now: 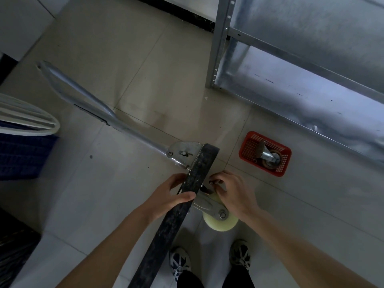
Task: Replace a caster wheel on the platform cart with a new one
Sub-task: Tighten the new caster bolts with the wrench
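Fingers of your left hand (172,196) clamp the platform cart's edge (187,196); your right hand (230,192) pinches a bolt (214,181). Beneath sits the new caster wheel (220,223).

Dim light on a pale tiled floor (145,65); galvanized metal shelving (301,65) stands at upper right, a black skirting (187,11) runs along the far wall

Cart edge (182,196): matt black, scuffed. Handle (87,100): dull bare metal. Wheel (220,224): smooth pale plastic. Basket (247,148): red plastic mesh.
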